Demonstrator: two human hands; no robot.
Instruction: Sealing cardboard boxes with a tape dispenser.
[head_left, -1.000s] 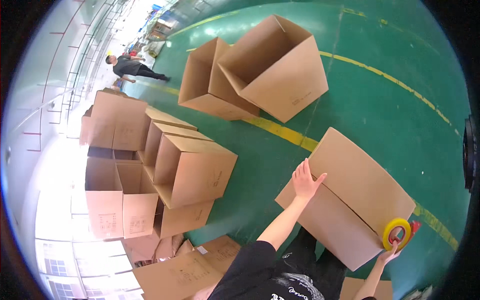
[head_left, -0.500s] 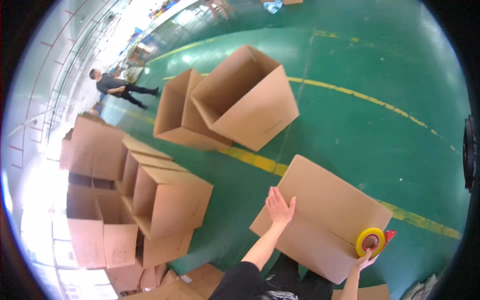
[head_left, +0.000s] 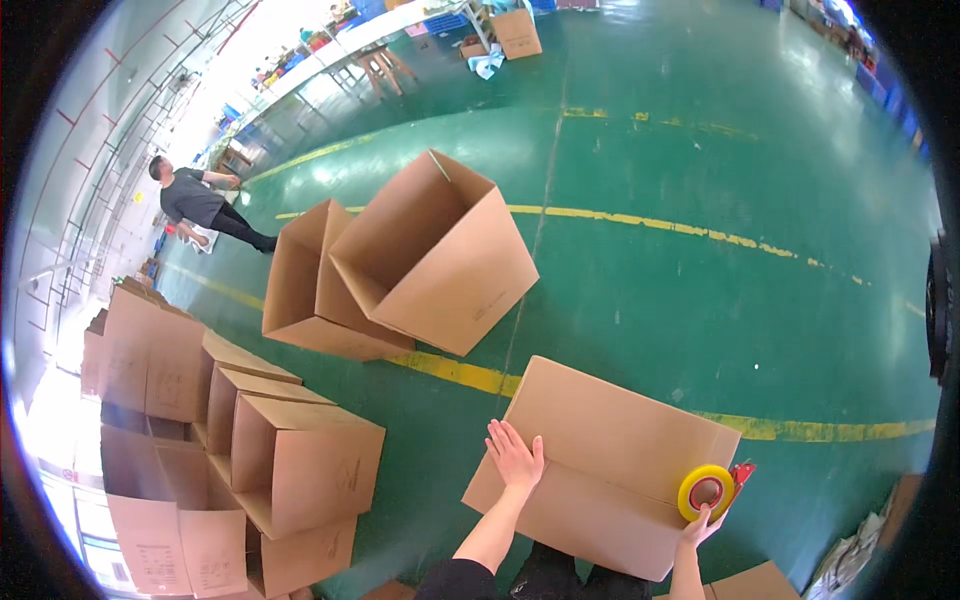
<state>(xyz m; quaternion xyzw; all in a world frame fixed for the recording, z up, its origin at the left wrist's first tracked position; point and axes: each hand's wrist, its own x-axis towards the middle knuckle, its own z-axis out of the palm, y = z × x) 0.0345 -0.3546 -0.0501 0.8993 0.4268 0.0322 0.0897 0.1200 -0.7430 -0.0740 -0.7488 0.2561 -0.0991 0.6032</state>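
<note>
In front of me is a cardboard box (head_left: 600, 430), its two top flaps folded down and meeting at a seam. My left hand (head_left: 517, 458) lies flat near the box's left end, fingers stretched out. At the right end, my right hand (head_left: 704, 522) grips a tape dispenser (head_left: 742, 474) with a red end and a large roll of yellow tape (head_left: 690, 492). The dispenser rests at or just above the seam; whether it touches the cardboard I cannot tell.
Two open boxes (head_left: 440, 260) stand beyond on the green floor (head_left: 640, 310). Several more open boxes (head_left: 325, 460) crowd the left. A person (head_left: 195, 200) in dark clothes is at the far left, near a long worktable (head_left: 350, 40). Flat cardboard (head_left: 755, 583) lies by my right side.
My view has tilted up, so more of the far floor and worktable shows. The far person has changed posture. Both hands keep about the same places on the box.
</note>
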